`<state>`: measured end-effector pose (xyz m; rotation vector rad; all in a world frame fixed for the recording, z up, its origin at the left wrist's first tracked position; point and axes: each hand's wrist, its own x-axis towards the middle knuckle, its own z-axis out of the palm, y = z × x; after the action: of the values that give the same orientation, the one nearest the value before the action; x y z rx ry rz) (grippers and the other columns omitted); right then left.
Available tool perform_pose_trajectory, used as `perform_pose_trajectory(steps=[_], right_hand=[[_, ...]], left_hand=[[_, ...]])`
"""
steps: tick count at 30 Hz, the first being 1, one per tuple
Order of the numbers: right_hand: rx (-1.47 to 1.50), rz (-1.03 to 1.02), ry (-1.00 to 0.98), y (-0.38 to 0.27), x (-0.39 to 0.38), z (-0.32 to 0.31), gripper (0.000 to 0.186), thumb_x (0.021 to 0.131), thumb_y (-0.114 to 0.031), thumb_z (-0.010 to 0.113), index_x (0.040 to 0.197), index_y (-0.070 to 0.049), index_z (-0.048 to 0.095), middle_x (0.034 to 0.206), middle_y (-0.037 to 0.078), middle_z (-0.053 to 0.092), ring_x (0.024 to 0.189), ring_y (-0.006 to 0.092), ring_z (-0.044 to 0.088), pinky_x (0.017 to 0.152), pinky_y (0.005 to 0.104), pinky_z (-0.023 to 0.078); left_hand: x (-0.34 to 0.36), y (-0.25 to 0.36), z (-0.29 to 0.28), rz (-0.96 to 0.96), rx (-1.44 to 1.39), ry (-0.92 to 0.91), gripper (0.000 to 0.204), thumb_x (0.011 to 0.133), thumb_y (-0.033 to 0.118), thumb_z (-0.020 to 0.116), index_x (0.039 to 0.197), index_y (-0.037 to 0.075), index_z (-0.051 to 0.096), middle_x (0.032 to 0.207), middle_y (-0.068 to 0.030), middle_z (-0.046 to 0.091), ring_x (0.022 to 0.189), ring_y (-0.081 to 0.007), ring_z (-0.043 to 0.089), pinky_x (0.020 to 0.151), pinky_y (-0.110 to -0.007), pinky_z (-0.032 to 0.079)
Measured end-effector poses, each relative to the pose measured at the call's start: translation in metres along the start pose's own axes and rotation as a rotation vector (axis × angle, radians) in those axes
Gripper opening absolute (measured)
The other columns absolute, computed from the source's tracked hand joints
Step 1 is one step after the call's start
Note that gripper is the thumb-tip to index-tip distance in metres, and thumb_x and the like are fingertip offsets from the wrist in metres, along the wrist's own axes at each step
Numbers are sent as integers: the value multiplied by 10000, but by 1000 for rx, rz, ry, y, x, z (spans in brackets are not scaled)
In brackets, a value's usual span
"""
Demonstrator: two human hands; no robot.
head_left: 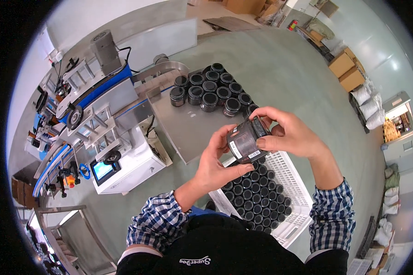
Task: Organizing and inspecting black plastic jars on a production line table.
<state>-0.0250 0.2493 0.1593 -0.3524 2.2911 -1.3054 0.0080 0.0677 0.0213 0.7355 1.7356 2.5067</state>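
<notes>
A dark jar (244, 142) with a black lid and a dark label lies tilted on its side between my hands, above the crate. My left hand (215, 158) grips it around the base end, thumb underneath. My right hand (284, 130) holds it at the lid end, fingers over the lid and thumb on the label. Below, a white plastic crate (303, 195) contains many black-lidded jars (256, 188) packed upright in rows. Beyond my hands, several similar jars (209, 101) stand upright on a metal tray table (183, 133).
To the left stands a machine with rollers (75, 117), a white control box (140, 167) and a lit screen (103, 170). A metal-framed stand (85, 229) is at lower left. Cardboard boxes (346, 71) and white sacks (369, 105) line the right wall, with a fire extinguisher (293, 24) farther back.
</notes>
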Motion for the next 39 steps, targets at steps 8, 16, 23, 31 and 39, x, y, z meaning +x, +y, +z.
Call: perform_pose_trajectory(steps=[8, 16, 23, 31, 39], right_hand=[[69, -61, 10, 20, -20, -21, 599, 705, -163, 770, 1230, -53, 504, 1035, 78, 524, 817, 104, 543, 646, 222, 474], [55, -97, 60, 64, -33, -38, 633, 692, -230, 803, 1231, -78, 508, 1065, 85, 546, 908, 146, 558, 722, 261, 486], [-259, 300, 418, 275, -32, -38, 694, 661, -374, 771, 1210, -25, 529, 1087, 146, 578, 885, 241, 575, 778, 338, 478], [-150, 858, 841, 470, 18, 19, 828, 644, -442, 755, 1277, -7, 447, 1209, 289, 462, 1079, 414, 523, 911, 427, 455], [-48, 946, 859, 522, 94, 61, 825, 654, -413, 765, 1285, -7, 423, 1238, 313, 416, 1088, 444, 503, 922, 444, 450]], left_hand=[[10, -10, 26, 27, 80, -41, 871, 663, 124, 837, 1342, 25, 301, 1265, -111, 465, 1178, -202, 476, 999, -370, 384], [17, -30, 49, 16, 201, -62, 946, 650, 121, 840, 1386, 27, 253, 1277, -124, 448, 1196, -221, 451, 1009, -374, 356], [11, -60, 37, -371, 488, -221, 691, 744, 141, 757, 1331, 81, 397, 1215, -137, 523, 958, -187, 587, 772, -315, 496], [-49, -79, -23, -661, 523, -3, 396, 810, 85, 686, 1172, 40, 534, 1062, -51, 607, 889, -127, 601, 790, -290, 466], [-82, -79, -54, -802, 613, 159, 302, 877, 63, 610, 1168, 55, 530, 1042, -3, 595, 907, -86, 562, 818, -249, 447]])
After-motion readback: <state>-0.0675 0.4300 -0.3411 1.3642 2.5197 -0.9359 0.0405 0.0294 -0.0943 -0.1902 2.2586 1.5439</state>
